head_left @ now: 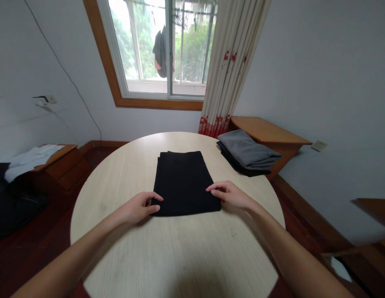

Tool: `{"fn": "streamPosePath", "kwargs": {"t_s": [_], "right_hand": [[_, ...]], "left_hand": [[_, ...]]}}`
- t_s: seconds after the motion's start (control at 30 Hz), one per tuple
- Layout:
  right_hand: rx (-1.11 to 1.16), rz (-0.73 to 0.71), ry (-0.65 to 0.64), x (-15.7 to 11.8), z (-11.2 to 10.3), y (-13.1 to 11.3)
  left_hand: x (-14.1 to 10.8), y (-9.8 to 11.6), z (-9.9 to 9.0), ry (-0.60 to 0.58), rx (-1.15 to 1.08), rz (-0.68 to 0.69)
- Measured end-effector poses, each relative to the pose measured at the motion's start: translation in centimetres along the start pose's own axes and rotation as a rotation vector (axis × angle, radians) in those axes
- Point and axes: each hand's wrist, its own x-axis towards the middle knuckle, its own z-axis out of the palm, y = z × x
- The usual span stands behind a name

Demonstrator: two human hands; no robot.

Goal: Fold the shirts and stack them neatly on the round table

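A folded black garment [184,182] lies flat on the round pale wooden table [118,178], its near edge towards me. My left hand [145,203] rests at the garment's near left corner, with index finger and thumb apart on the cloth. At the right edge, a little above the near right corner, is my right hand [231,193]; its fingertips and thumb touch the top of the cloth, curved but not visibly gripping a fold. What the lower fingers of both hands do is hidden.
A stack of folded garments, grey [246,149] over black, sits at the table's far right edge. Behind it stands a wooden cabinet [267,130] beside a patterned curtain [232,62]. White cloth [31,159] lies on low wooden furniture at left.
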Motion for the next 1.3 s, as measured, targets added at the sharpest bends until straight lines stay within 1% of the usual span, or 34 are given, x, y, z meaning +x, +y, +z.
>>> {"fn": "streamPosePath", "kwargs": {"t_s": [0.07, 0.13, 0.2, 0.23, 0.27, 0.33, 0.4, 0.43, 0.47, 0.5, 0.53, 0.6, 0.67, 0.73, 0.77, 0.8, 0.83, 0.9, 0.93, 1.0, 1.07, 1.13, 1.2, 1.3], "right_hand": [[-0.071, -0.020, 0.013, -0.3, 0.0, 0.3], [-0.174, -0.025, -0.017, -0.5, -0.2, 0.7], [-0.327, -0.021, -0.039, -0.6, -0.5, 0.8], [-0.430, -0.014, -0.024, -0.4, -0.5, 0.7], [-0.552, -0.003, 0.017, -0.2, -0.4, 0.3], [-0.804, 0.007, 0.151, 1.1, 0.3, -1.0], [-0.979, -0.038, 0.262, 3.4, 1.9, -2.3], [-1.003, -0.093, 0.272, 4.8, 2.8, -2.7], [-1.014, -0.165, 0.237, 6.3, 3.6, -2.9], [-1.030, -0.216, 0.202, 7.7, 4.3, -2.8], [-1.047, -0.217, 0.183, 8.9, 4.8, -2.3], [-1.059, -0.136, 0.158, 10.6, 4.8, -0.8], [-1.040, 0.010, 0.171, 11.2, 4.0, 0.7], [-1.027, 0.136, 0.235, 11.4, 3.2, 1.5], [-1.039, 0.151, 0.271, 11.7, 3.0, 1.5], [-1.060, 0.121, 0.294, 12.1, 3.0, 1.3], [-1.087, 0.053, 0.297, 12.7, 3.2, 0.9], [-1.122, -0.101, 0.254, 14.3, 3.8, 0.1], [-1.122, -0.138, 0.222, 15.2, 4.0, -0.2], [-1.091, -0.108, 0.186, 16.8, 4.1, -0.2], [-1.046, -0.046, 0.181, 17.8, 3.3, 0.5], [-1.007, -0.008, 0.201, 18.0, 1.8, 1.6], [-0.980, 0.040, 0.229, 17.5, 0.2, 2.6], [-0.962, 0.124, 0.262, 16.2, -1.8, 3.7]], "left_hand": [[-0.5, 0.0, 0.1, 0.021, 0.001, 0.019], [-1.0, -0.2, -0.1, 0.005, 0.015, 0.026], [-1.3, -0.3, -0.5, -0.035, 0.063, 0.030], [-1.2, -0.2, -0.7, -0.041, 0.111, 0.042], [-1.0, 0.2, -0.8, -0.021, 0.178, 0.064], [0.3, 1.4, -0.5, 0.087, 0.335, 0.148], [2.8, 3.0, 0.6, 0.209, 0.456, 0.273], [4.3, 3.7, 1.3, 0.231, 0.481, 0.338], [6.0, 4.2, 2.2, 0.240, 0.496, 0.394], [7.6, 4.3, 2.9, 0.252, 0.518, 0.430], [9.0, 4.1, 3.5, 0.264, 0.552, 0.433], [11.2, 2.8, 3.9, 0.254, 0.624, 0.368], [12.3, 0.9, 3.5, 0.239, 0.665, 0.263], [12.9, -0.5, 2.7, 0.260, 0.677, 0.153], [13.2, -0.8, 2.4, 0.290, 0.684, 0.128], [13.6, -0.7, 2.2, 0.323, 0.696, 0.135], [14.3, -0.3, 2.2, 0.347, 0.711, 0.176], [16.0, 0.9, 2.4, 0.356, 0.745, 0.293], [17.0, 1.5, 2.5, 0.341, 0.753, 0.319], [19.0, 2.1, 2.4, 0.285, 0.735, 0.270], [20.4, 1.8, 1.8, 0.236, 0.687, 0.195], [21.1, 1.0, 1.0, 0.216, 0.652, 0.172], [21.1, 0.1, 0.0, 0.231, 0.640, 0.155], [20.4, -1.3, -1.3, 0.279, 0.606, 0.077]]}}
